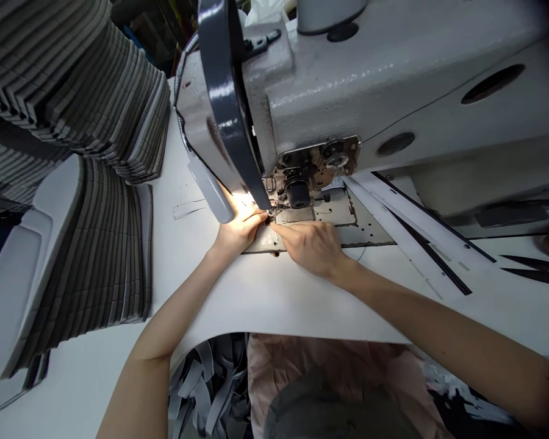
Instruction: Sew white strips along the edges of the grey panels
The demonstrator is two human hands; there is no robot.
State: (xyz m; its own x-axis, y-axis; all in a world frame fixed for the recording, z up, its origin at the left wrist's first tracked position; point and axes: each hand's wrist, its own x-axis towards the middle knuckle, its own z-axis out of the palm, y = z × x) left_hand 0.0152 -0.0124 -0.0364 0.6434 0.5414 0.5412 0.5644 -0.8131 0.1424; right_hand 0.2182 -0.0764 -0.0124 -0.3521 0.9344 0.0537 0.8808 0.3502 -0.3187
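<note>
A grey sewing machine (370, 79) stands over the white table, its lamp lighting the needle area. My left hand (238, 233) is just left of the needle, fingers pressed together on a small dark piece (269, 220). From the right, my right hand (312, 245) reaches the same piece with its index finger stretched out and the other fingers curled under. The dark piece lies on the metal plate (263, 242) by the presser foot. Most of it is hidden by the fingertips and machine.
Tall stacks of grey padded pieces (91, 244) fill the left side. White strips with black edges (407, 238) lie at the right, near scissors (535, 269). Below the table's curved edge are grey strips (205, 390).
</note>
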